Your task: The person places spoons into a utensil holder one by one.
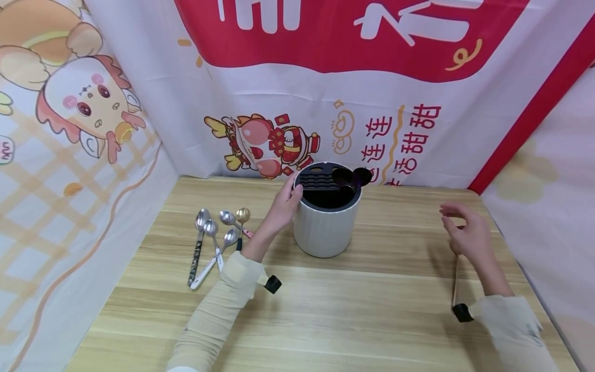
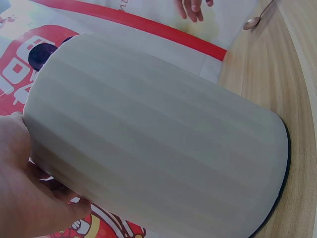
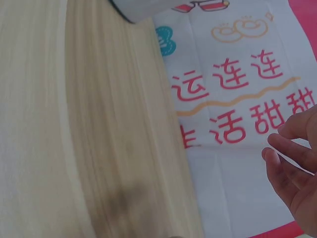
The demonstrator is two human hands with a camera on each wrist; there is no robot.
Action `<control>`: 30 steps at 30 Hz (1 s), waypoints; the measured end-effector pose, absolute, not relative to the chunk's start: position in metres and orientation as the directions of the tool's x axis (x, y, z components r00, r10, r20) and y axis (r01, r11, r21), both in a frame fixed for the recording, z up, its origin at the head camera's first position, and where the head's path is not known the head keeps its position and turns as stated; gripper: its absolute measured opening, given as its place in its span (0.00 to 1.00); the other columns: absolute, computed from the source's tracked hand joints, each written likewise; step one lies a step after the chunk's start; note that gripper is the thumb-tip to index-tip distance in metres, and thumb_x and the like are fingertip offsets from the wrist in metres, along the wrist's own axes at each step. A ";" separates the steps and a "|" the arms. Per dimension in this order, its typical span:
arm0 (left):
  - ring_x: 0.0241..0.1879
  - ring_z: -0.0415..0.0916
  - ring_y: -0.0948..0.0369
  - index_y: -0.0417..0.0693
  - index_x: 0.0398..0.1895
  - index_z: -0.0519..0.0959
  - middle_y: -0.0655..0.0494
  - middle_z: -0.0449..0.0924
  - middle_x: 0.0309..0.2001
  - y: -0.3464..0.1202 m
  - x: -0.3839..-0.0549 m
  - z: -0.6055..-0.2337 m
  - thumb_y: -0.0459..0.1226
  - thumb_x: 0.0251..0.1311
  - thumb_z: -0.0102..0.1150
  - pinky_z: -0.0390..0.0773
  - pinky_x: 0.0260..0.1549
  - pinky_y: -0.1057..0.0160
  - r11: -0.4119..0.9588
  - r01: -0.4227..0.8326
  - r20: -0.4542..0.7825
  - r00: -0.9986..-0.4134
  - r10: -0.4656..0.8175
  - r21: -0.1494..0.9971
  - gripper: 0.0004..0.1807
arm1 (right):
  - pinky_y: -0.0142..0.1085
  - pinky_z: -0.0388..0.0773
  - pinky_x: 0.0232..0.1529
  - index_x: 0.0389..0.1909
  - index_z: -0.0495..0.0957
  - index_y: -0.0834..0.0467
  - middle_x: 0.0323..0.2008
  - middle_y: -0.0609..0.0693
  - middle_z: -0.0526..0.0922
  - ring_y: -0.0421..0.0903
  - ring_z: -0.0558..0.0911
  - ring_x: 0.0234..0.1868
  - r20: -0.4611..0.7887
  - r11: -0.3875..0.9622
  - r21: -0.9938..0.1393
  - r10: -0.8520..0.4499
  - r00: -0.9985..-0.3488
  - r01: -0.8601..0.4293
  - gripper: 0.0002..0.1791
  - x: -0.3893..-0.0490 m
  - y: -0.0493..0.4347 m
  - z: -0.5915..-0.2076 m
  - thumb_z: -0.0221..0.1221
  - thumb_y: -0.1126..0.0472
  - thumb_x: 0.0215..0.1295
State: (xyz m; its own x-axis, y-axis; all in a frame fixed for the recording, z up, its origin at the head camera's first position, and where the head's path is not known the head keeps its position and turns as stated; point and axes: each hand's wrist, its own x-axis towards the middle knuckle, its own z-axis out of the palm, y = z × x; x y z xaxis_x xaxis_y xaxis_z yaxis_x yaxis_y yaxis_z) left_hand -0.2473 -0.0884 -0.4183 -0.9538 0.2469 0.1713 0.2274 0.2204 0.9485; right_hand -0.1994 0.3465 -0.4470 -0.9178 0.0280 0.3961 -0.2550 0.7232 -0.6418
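A white ribbed utensil holder (image 1: 323,232) with a dark slotted top stands upright on the table. My left hand (image 1: 284,206) grips its rim from the left, thumb on the top edge; the left wrist view shows that hand (image 2: 34,183) beside the holder's wall (image 2: 158,134). Out of the opening leans a dark purple spoon (image 1: 362,176), its bowl above the rim. Over on the right, my right hand (image 1: 469,235) hovers with loosely bent fingers and nothing in them. Below it lies a copper-coloured spoon (image 1: 456,284), partly covered by hand and wrist; its bowl (image 2: 251,23) shows in the left wrist view.
Left of the holder lie several spoons, among them a black-patterned one (image 1: 196,258), a white-handled one (image 1: 204,274) and a gold one (image 1: 243,215). A printed cloth (image 1: 260,88) hangs behind the wooden table (image 1: 353,320) and along its sides.
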 end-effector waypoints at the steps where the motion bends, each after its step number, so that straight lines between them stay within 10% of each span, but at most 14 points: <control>1: 0.72 0.62 0.52 0.51 0.78 0.55 0.46 0.61 0.74 -0.088 -0.247 -0.418 0.45 0.77 0.37 0.63 0.72 0.49 0.220 0.229 0.173 -0.953 0.247 0.948 0.29 | 0.10 0.70 0.32 0.54 0.80 0.64 0.45 0.66 0.85 0.15 0.71 0.42 0.398 0.725 -0.640 0.028 -0.917 -0.256 0.16 -0.200 0.349 -0.449 0.60 0.70 0.66; 13: 0.72 0.62 0.52 0.51 0.77 0.55 0.46 0.62 0.73 -0.089 -0.248 -0.419 0.46 0.78 0.37 0.63 0.72 0.49 0.223 0.237 0.180 -0.952 0.249 0.946 0.28 | 0.12 0.68 0.27 0.53 0.79 0.66 0.50 0.70 0.82 0.11 0.66 0.37 0.390 0.756 -0.610 0.027 -0.920 -0.237 0.17 -0.204 0.372 -0.468 0.61 0.70 0.63; 20: 0.72 0.62 0.52 0.51 0.77 0.56 0.45 0.63 0.73 -0.090 -0.248 -0.419 0.46 0.78 0.38 0.63 0.72 0.49 0.213 0.239 0.184 -0.950 0.251 0.947 0.28 | 0.39 0.74 0.45 0.57 0.75 0.70 0.54 0.72 0.78 0.67 0.75 0.53 0.300 0.799 -0.580 0.024 -0.954 -0.163 0.20 -0.208 0.390 -0.484 0.59 0.70 0.64; 30: 0.72 0.61 0.51 0.51 0.78 0.55 0.45 0.62 0.73 -0.090 -0.250 -0.421 0.46 0.78 0.37 0.62 0.73 0.49 0.202 0.242 0.187 -0.948 0.259 0.949 0.28 | 0.67 0.69 0.52 0.62 0.68 0.73 0.57 0.81 0.69 0.77 0.71 0.55 0.136 0.821 -0.569 0.025 -0.990 -0.057 0.28 -0.212 0.411 -0.510 0.61 0.70 0.61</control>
